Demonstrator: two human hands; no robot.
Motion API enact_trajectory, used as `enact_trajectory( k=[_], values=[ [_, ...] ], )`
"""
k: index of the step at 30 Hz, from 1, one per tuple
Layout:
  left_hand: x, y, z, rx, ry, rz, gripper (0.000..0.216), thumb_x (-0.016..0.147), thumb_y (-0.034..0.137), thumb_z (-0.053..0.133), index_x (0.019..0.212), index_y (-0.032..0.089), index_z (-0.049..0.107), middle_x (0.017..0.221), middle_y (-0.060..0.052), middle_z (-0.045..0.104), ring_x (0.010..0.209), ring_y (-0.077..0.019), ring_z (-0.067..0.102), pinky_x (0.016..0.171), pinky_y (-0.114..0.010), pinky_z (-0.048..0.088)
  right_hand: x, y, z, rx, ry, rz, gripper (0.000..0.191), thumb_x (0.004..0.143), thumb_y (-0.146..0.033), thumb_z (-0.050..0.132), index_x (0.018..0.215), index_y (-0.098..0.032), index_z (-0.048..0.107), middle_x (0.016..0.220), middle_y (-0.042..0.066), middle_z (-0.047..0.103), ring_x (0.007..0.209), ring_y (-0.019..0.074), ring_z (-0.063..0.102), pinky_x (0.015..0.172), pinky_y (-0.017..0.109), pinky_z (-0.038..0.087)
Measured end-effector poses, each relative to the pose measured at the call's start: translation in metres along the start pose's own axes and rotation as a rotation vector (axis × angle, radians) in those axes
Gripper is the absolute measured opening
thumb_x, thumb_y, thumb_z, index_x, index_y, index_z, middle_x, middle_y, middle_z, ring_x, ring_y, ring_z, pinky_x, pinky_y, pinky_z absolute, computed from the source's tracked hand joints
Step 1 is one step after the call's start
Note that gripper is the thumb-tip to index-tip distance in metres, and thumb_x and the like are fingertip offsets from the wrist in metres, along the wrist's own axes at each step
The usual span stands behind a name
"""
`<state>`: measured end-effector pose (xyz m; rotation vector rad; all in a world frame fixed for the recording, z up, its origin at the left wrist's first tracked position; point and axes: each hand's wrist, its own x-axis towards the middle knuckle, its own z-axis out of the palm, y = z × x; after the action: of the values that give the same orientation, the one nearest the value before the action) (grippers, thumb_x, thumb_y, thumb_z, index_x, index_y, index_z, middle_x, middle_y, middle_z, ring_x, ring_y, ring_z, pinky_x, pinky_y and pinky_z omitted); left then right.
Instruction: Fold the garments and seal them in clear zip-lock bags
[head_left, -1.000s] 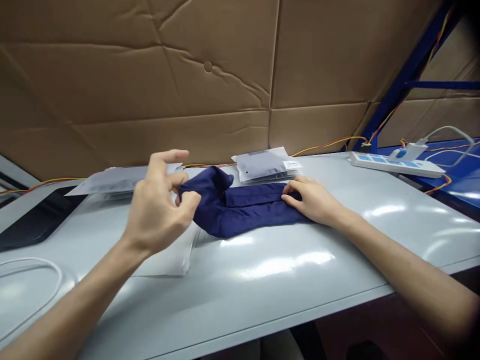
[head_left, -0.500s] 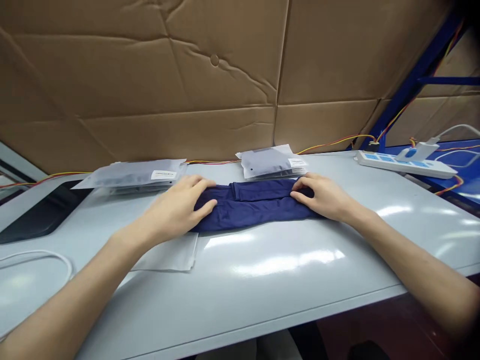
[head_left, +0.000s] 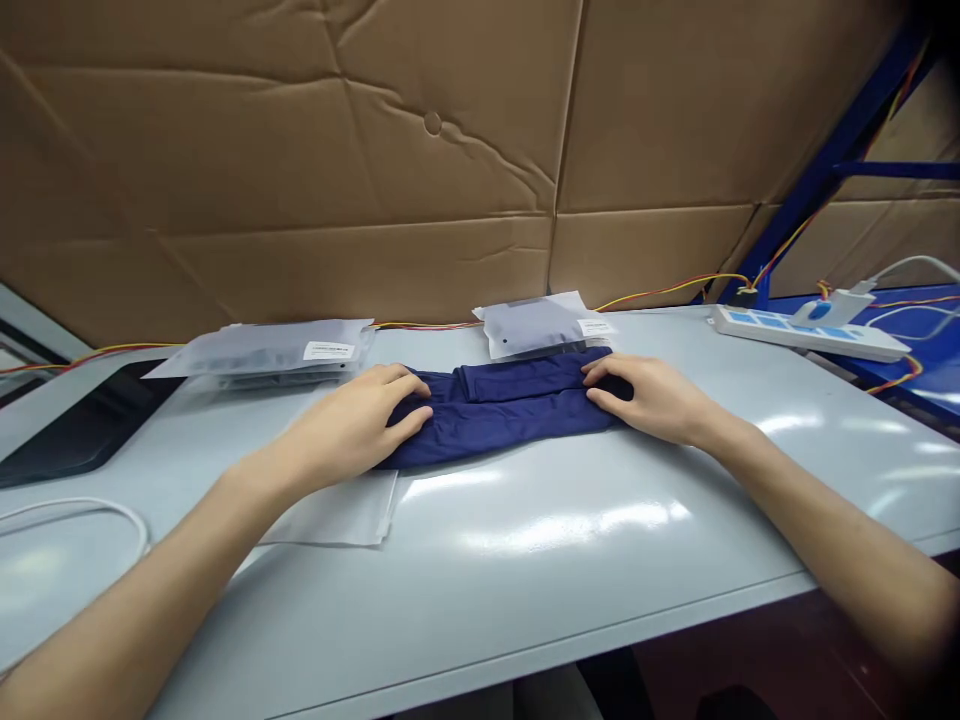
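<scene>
A folded dark blue garment [head_left: 506, 410] lies flat on the pale grey table [head_left: 525, 560]. My left hand [head_left: 352, 425] rests palm down on its left end, fingers stretched out and together. My right hand [head_left: 649, 395] lies flat on its right end, fingers extended onto the cloth. Neither hand grips anything. A clear empty plastic bag [head_left: 341, 510] lies under my left wrist, partly beneath the garment.
Two stacks of packed frosted bags sit behind, one at back left [head_left: 262, 350], one at back centre [head_left: 540, 322]. A white power strip [head_left: 806, 330] lies at right, a dark tablet [head_left: 82, 425] and white cable [head_left: 90, 515] at left. Cardboard walls the back.
My left hand, raised with the garment's left end a second ago, has laid it down and now presses flat on it. The right hand stayed on the right end.
</scene>
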<state>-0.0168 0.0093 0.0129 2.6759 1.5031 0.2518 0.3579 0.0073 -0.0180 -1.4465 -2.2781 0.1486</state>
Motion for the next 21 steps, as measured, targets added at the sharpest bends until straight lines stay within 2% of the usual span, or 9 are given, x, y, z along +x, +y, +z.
enact_trajectory(
  k=[7, 12, 21],
  values=[
    [-0.001, 0.004, -0.003, -0.076, 0.011, 0.026, 0.034, 0.097, 0.051, 0.048, 0.092, 0.025, 0.07, 0.101, -0.007, 0.071, 0.094, -0.0262, 0.065, 0.076, -0.037, 0.051, -0.001, 0.001, -0.002, 0.019, -0.013, -0.007, 0.009, 0.087, -0.027, 0.06, 0.088, -0.025, 0.069, 0.119, 0.007, 0.075, 0.114, 0.0279, 0.069, 0.101, 0.046, 0.053],
    [-0.001, 0.004, -0.003, -0.1, 0.024, 0.027, 0.032, 0.096, 0.051, 0.05, 0.087, 0.026, 0.068, 0.095, -0.005, 0.071, 0.089, -0.0251, 0.064, 0.072, -0.035, 0.049, -0.001, 0.0, -0.002, 0.024, -0.003, -0.029, 0.009, 0.086, -0.024, 0.059, 0.084, -0.024, 0.067, 0.115, 0.007, 0.076, 0.111, 0.0287, 0.07, 0.096, 0.046, 0.054],
    [-0.002, 0.011, -0.016, -0.202, 0.011, -0.079, 0.034, 0.096, 0.054, 0.05, 0.089, 0.026, 0.07, 0.091, -0.002, 0.075, 0.078, -0.0223, 0.065, 0.066, -0.033, 0.047, -0.003, -0.005, -0.008, 0.051, 0.049, -0.012, 0.004, 0.085, -0.024, 0.059, 0.083, -0.025, 0.062, 0.11, 0.006, 0.077, 0.103, 0.0268, 0.071, 0.093, 0.043, 0.055]
  ],
)
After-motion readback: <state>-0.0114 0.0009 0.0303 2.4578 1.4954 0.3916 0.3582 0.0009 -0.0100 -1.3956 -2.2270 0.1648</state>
